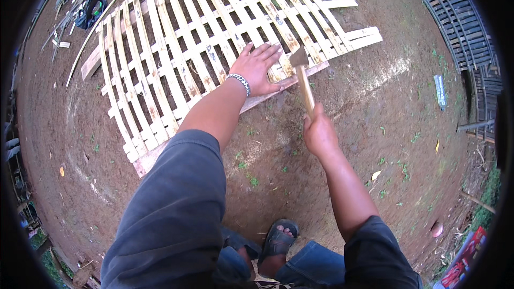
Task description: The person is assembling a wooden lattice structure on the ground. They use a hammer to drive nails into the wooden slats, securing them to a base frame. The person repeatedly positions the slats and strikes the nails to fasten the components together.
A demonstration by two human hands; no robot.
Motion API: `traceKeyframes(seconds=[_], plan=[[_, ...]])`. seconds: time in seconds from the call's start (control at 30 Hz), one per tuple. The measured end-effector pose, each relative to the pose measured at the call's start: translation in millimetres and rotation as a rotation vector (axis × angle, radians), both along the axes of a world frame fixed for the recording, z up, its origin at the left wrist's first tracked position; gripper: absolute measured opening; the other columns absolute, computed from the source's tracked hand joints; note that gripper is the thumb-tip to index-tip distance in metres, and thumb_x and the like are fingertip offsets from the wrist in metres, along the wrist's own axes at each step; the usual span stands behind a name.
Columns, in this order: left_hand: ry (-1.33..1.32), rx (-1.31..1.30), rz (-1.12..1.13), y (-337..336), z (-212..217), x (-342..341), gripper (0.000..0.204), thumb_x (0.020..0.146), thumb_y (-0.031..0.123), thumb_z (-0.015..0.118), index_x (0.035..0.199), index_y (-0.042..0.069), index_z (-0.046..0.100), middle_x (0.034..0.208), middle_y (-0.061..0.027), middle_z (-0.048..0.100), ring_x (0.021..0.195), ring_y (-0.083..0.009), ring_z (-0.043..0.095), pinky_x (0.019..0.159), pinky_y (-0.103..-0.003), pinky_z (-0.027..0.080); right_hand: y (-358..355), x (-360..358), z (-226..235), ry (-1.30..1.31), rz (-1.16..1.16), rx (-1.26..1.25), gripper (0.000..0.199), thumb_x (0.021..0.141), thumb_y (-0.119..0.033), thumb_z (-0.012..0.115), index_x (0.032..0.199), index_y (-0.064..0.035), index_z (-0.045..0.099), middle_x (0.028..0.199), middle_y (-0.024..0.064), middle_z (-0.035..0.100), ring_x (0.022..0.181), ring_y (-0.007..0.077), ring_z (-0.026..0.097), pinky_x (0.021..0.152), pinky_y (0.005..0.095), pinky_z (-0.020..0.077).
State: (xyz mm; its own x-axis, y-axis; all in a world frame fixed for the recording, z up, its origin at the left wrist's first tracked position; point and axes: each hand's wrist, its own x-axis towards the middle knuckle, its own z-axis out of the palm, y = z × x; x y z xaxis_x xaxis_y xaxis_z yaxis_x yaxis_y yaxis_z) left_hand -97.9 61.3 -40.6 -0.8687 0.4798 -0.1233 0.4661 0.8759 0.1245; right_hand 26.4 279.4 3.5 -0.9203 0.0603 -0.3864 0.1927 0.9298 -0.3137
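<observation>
A lattice of pale bamboo slats [160,59] lies on the ground ahead of me, long strips crossing several cross strips. Its near edge rests over a wooden plank [256,101]. My left hand [256,69], with a silver chain bracelet [240,82] on the wrist, lies flat on the lattice near that edge, fingers spread. My right hand [321,135] is wrapped round the wooden handle of a hammer [305,88]. The hammer's dark head is at the lattice's near edge, a little right of my left hand; whether it touches a slat I cannot tell.
Brown bare soil [375,128] surrounds the lattice. A dark bag [91,10] and loose strips lie at the far left. On the right are a bamboo slat structure [450,10] and a crumpled clear plastic bottle [440,92]. My sandalled foot [278,242] is below.
</observation>
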Motion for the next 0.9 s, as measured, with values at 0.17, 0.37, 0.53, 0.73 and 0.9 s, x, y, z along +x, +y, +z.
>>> traceKeyframes(seconds=[0.17, 0.37, 0.53, 0.73, 0.9], plan=[[0.002, -0.002, -0.005, -1, -1, 1, 0.099, 0.088, 0.072, 0.058, 0.165, 0.016, 0.03, 0.173, -0.0013, 0.026, 0.16, -0.02, 0.021, 0.132, -0.048, 0.012, -6, -20, 47, 0.404, -0.025, -0.228, 0.041, 0.106, -0.022, 0.055, 0.14, -0.0024, 0.044, 0.094, 0.0265, 0.071, 0.089, 0.0473, 0.072, 0.08, 0.0567, 0.0573], [-0.011, -0.01, -0.008, -2, 1, -2, 0.098, 0.088, 0.07, 0.058, 0.165, 0.016, 0.03, 0.174, -0.0011, 0.025, 0.16, -0.0199, 0.021, 0.132, -0.048, 0.012, -8, -22, 50, -0.012, -0.125, -0.045, 0.039, 0.106, -0.019, 0.054, 0.141, -0.0037, 0.045, 0.094, 0.0275, 0.07, 0.095, 0.0473, 0.071, 0.083, 0.0562, 0.0567], [-0.02, -0.031, -0.011, -2, 2, -2, 0.1, 0.088, 0.071, 0.058, 0.166, 0.017, 0.027, 0.174, -0.0011, 0.023, 0.16, -0.0196, 0.02, 0.133, -0.047, 0.012, 14, -23, 43, 0.174, 0.112, 0.032, 0.043, 0.103, -0.017, 0.059, 0.142, -0.0068, 0.046, 0.101, 0.0287, 0.071, 0.095, 0.0474, 0.07, 0.082, 0.0564, 0.0573], [-0.061, -0.043, 0.0, 4, 10, 0, 0.099, 0.089, 0.07, 0.057, 0.166, 0.017, 0.026, 0.174, -0.0014, 0.024, 0.16, -0.0191, 0.02, 0.133, -0.047, 0.012, 4, -46, 60, 0.325, 0.243, 0.043, 0.045, 0.103, -0.014, 0.056, 0.146, -0.0101, 0.045, 0.112, 0.0258, 0.071, 0.097, 0.044, 0.072, 0.084, 0.0541, 0.0581], [-0.025, -0.007, 0.001, -4, 3, 0, 0.099, 0.089, 0.07, 0.058, 0.166, 0.017, 0.026, 0.174, -0.0019, 0.024, 0.16, -0.0194, 0.02, 0.133, -0.047, 0.012, 19, -64, 72, -0.096, 0.238, 0.394, 0.043, 0.106, -0.016, 0.049, 0.149, -0.0127, 0.045, 0.113, 0.0229, 0.072, 0.093, 0.039, 0.073, 0.085, 0.0519, 0.0584]])
